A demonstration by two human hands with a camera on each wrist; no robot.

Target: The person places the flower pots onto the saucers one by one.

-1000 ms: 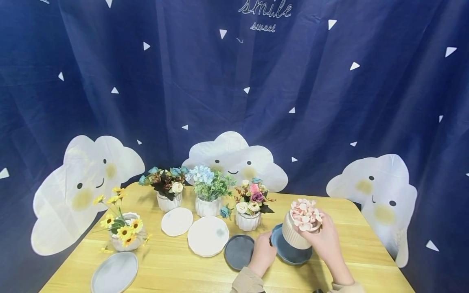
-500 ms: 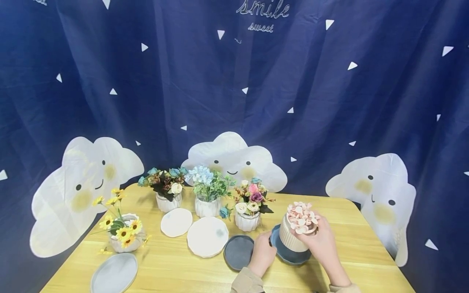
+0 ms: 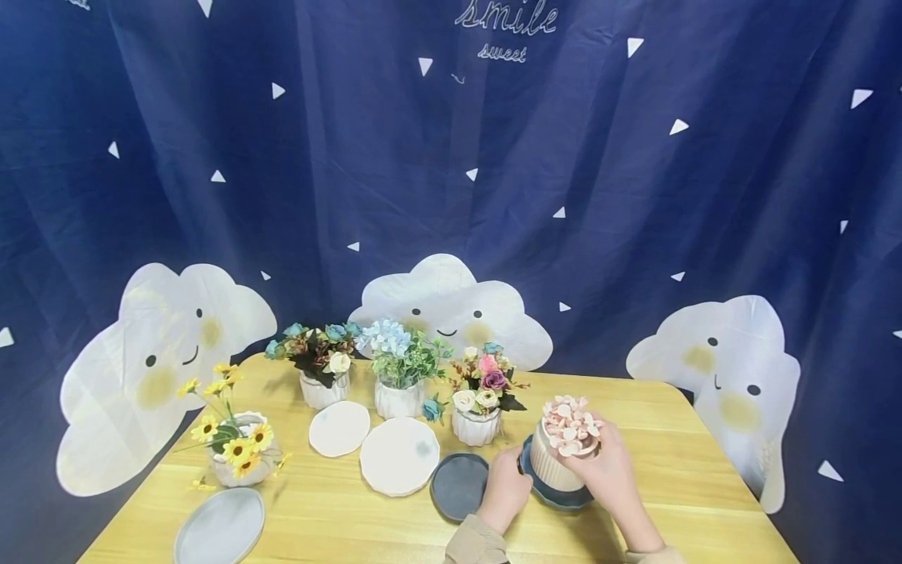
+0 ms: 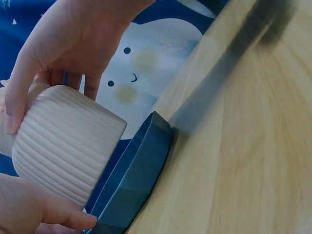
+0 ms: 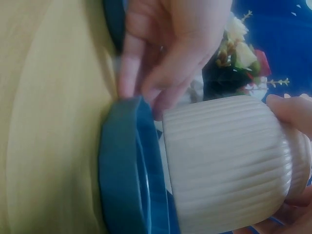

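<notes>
Ribbed pot [image 3: 551,464] gripped near rim by right hand [image 3: 607,470], held over blue saucer [image 3: 564,500] toward right edge of table [image 3: 694,446]; saucer pinched by left hand [image 3: 506,486]. Likely stiff, breakable; firm neck hold advised.

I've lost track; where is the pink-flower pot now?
In the head view, the pot is right of centre, in the grip of the right hand just above the blue saucer, with the left hand at the saucer's rim.

Head view bright, white plates [image 3: 399,470] washed out. Left-wrist: dark shadow across surface [image 4: 263,131]. Right-wrist hazy; left hand [image 5: 173,46] soft.
</notes>
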